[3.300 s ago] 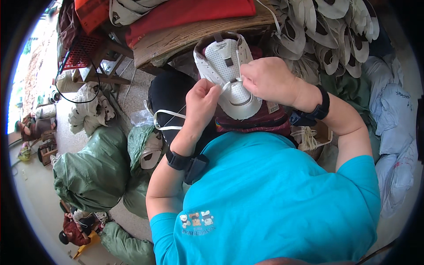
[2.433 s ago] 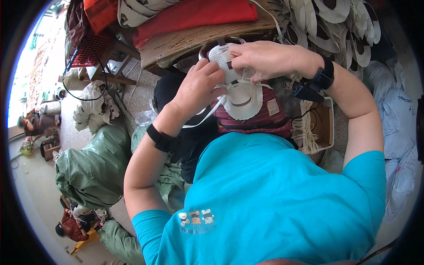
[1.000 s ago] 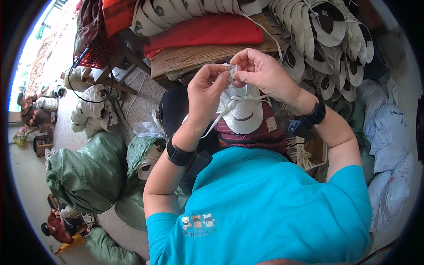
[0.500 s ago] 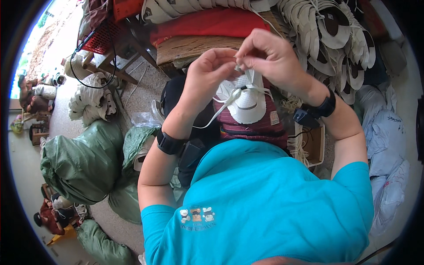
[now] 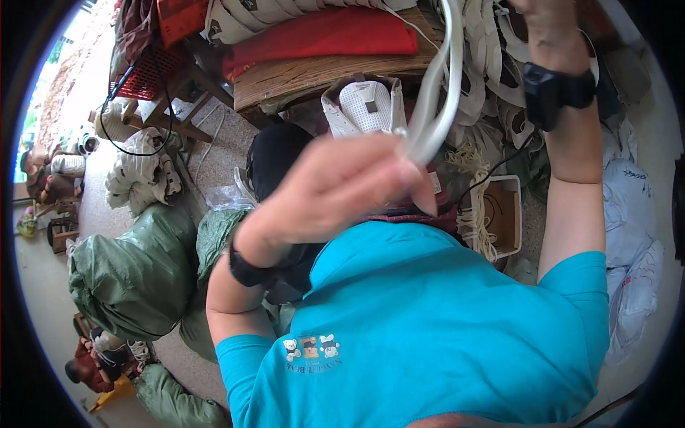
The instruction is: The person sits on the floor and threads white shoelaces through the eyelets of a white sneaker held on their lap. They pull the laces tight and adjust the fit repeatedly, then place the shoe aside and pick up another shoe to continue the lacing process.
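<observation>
A white shoe upper (image 5: 367, 103) with a perforated tongue rests in front of my body, over dark red striped cloth. My left hand (image 5: 342, 185) is smeared by motion in front of its near end and hides that part. A white shoelace (image 5: 451, 78) rises from beside my left fingers and leaves the picture at the top edge. Whether these fingers grip it does not show. My right hand (image 5: 546, 18) is raised at the upper right, its fingers mostly cut off by the edge, so what it holds is hidden.
A wooden bench (image 5: 285, 82) with red cloth (image 5: 321, 43) stands ahead. Stacked white shoe pieces (image 5: 492, 43) lie at the upper right. A box (image 5: 505, 214) with cords sits at my right, green sacks (image 5: 132, 267) at my left. People (image 5: 96, 364) sit farther left.
My hands have parted: the right swung up and right, the left came lower and nearer. The lace that lay across the shoe upper now stretches upward out of view.
</observation>
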Available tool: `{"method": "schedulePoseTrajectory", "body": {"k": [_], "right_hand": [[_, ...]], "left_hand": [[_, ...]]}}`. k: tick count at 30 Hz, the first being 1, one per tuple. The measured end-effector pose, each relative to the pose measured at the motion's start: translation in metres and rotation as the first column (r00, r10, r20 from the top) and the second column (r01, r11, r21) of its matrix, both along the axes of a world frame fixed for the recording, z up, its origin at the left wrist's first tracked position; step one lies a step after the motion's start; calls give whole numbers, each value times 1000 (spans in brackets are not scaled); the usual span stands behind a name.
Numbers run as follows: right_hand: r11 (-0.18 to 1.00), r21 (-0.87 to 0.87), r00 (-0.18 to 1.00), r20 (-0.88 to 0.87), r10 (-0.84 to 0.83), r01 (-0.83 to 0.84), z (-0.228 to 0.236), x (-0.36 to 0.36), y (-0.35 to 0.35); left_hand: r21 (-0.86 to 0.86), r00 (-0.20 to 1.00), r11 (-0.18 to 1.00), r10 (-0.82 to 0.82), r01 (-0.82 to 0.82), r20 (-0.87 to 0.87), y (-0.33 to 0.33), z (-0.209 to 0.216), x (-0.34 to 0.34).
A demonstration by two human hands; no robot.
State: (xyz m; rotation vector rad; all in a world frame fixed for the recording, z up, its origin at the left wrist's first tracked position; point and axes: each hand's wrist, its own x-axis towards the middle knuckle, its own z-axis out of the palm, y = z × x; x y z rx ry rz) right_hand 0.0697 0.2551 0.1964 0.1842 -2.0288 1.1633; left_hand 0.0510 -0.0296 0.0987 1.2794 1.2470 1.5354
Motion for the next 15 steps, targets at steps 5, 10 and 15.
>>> {"method": "schedulePoseTrajectory", "body": {"k": [5, 10, 15], "right_hand": [[981, 54, 820, 559, 125, -186, -117, 12, -9], [848, 238, 676, 715, 177, -474, -183, 59, -45], [890, 305, 807, 581, 107, -338, -207, 69, -57]], "left_hand": [[105, 877, 920, 321, -379, 357, 5, -13, -30], [16, 817, 894, 401, -447, 415, 8, -62, -37], [-160, 732, 715, 673, -681, -110, 4, -94, -33]]}}
